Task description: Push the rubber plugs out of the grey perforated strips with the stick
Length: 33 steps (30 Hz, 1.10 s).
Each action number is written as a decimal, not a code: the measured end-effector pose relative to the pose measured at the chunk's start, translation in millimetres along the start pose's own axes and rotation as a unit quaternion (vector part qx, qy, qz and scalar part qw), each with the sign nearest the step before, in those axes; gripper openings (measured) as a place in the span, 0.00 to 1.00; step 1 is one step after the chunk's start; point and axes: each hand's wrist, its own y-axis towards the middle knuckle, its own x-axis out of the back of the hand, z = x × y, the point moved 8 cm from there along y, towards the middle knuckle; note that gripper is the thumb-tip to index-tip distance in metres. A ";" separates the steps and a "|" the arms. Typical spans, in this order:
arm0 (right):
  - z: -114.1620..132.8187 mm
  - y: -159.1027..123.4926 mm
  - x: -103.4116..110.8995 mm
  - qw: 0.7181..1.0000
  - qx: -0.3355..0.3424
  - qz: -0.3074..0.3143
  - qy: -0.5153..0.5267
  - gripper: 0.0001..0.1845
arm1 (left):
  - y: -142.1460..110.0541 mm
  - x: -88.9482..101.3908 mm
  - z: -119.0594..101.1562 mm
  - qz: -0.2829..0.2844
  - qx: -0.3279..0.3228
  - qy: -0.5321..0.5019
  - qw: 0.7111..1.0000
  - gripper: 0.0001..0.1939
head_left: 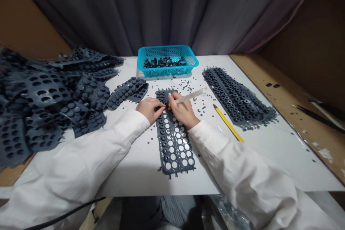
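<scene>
A dark grey rubber sheet (176, 134) with rows of round parts lies lengthwise before me; many of its spots show white where holes go through. Over its upper part my right hand (184, 112) is closed around a white, pen-like tool (192, 95), its back end pointing up to the right and its tip hidden by the fingers. My left hand (151, 109) rests at the sheet's left edge, thumb and fingertips pinched together close to the right fingers. Whatever the left fingertips grip is too small to make out.
Behind the sheet stands a blue basket (168, 73) with small dark rubber pieces inside. Similar sheets pile up at left (45, 104); another sheet (237, 97) lies at right beside a yellow pencil-like tool (228, 123). Tiny dark discs litter the white tabletop. Black tweezers (320, 116) lie far right.
</scene>
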 end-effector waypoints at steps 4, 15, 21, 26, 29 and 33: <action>2.3 -1.0 -0.4 1.000 0.009 0.002 -0.030 0.16 | 0.1 -0.1 0.2 0.005 0.001 -0.001 1.000 0.07; 1.5 -1.7 -0.9 0.999 -0.006 0.012 -0.038 0.17 | -1.4 1.0 4.7 0.004 0.022 -0.029 0.999 0.08; 0.6 -1.8 -1.3 0.999 -0.010 0.013 -0.037 0.16 | -5.5 0.7 29.7 -0.017 0.180 -0.170 0.969 0.10; -0.3 -2.4 -1.6 1.000 -0.011 0.012 -0.024 0.16 | -10.3 -8.0 57.1 -0.061 0.313 -0.361 0.877 0.16; -2.3 -1.3 -1.3 1.000 -0.017 0.010 -0.006 0.16 | -8.3 -7.6 66.8 -0.064 0.356 -0.409 0.838 0.16; -9.5 2.6 1.3 0.996 -0.034 -0.010 0.081 0.17 | 2.8 -4.2 64.3 -0.023 0.355 -0.431 0.829 0.04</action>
